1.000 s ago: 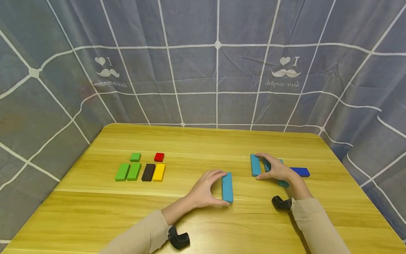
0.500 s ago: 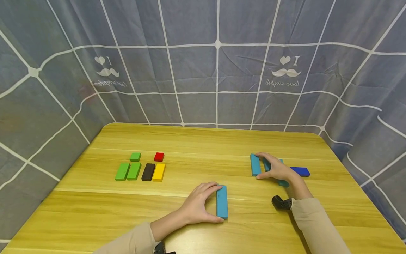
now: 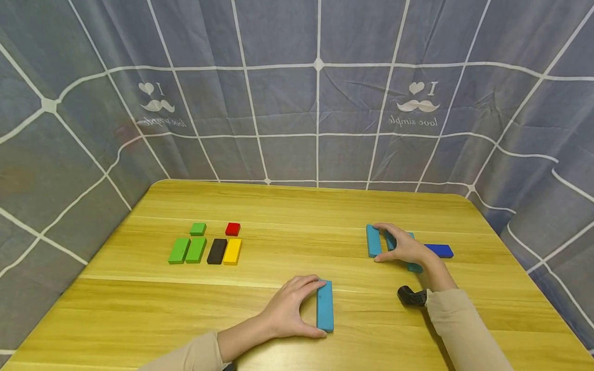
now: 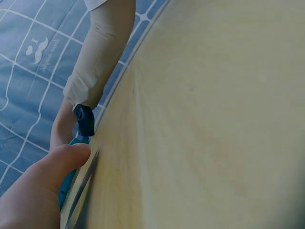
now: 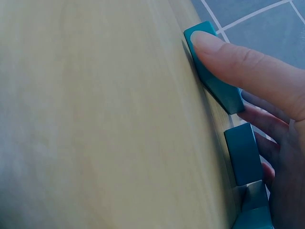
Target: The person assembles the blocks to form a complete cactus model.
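Note:
My left hand (image 3: 290, 309) pinches a light blue block (image 3: 325, 306) by its two ends, fingers at the far end and thumb at the near end. In the left wrist view the thumb (image 4: 66, 160) covers part of this block, which is close over the table. To the right, my right hand (image 3: 408, 245) pinches another light blue block (image 3: 373, 240) the same way, its thumb (image 5: 238, 62) on the near end in the right wrist view. Under and behind that hand are more blue blocks (image 5: 243, 153), partly hidden by it.
On the wooden table (image 3: 287, 211), two long green blocks (image 3: 179, 251), a black block (image 3: 217, 251) and a yellow block (image 3: 233, 252) lie at left. Behind them are a small green block (image 3: 198, 229) and a red block (image 3: 233, 229). A dark blue block (image 3: 440, 251) lies right.
My left hand has brought its light blue block toward the table's near side and slightly left. My right hand has stayed still.

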### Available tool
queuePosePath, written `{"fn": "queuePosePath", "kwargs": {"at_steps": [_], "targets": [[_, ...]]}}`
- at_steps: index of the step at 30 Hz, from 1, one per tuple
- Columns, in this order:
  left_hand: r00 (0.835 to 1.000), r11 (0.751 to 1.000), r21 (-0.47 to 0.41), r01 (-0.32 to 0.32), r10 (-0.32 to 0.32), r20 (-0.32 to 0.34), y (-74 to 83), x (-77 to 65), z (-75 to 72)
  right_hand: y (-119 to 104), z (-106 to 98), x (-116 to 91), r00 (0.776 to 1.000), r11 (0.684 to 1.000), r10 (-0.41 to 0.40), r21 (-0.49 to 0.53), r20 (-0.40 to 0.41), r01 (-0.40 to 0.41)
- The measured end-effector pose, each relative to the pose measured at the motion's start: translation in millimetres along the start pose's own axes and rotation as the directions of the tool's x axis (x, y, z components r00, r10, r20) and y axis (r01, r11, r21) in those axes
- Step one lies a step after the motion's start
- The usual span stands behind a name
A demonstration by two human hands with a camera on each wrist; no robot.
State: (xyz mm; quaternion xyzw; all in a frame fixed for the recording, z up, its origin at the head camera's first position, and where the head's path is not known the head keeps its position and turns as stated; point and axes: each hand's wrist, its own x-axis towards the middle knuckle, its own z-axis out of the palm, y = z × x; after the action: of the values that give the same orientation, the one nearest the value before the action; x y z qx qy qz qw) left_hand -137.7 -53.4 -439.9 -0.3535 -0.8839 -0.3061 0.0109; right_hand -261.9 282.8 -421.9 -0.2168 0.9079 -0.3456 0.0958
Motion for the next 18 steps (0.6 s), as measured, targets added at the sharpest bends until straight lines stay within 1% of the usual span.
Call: {"fn": "queuePosePath", "kwargs": {"at_steps": [11, 18], "targets": [[1.0, 0.999, 0.043, -0.014, 0.013, 0.013, 0.2, -3.5, 2.1, 1.7, 1.0, 0.4, 1.0, 1.0, -0.002, 0.003, 0.005, 0.002], [0.999, 0.996, 0.075, -0.045, 0.045, 0.003, 0.1, -4.4, 3.6, 0.6, -0.3, -0.2, 1.0, 1.0, -0.003, -0.001, 0.005, 0.003]]}}
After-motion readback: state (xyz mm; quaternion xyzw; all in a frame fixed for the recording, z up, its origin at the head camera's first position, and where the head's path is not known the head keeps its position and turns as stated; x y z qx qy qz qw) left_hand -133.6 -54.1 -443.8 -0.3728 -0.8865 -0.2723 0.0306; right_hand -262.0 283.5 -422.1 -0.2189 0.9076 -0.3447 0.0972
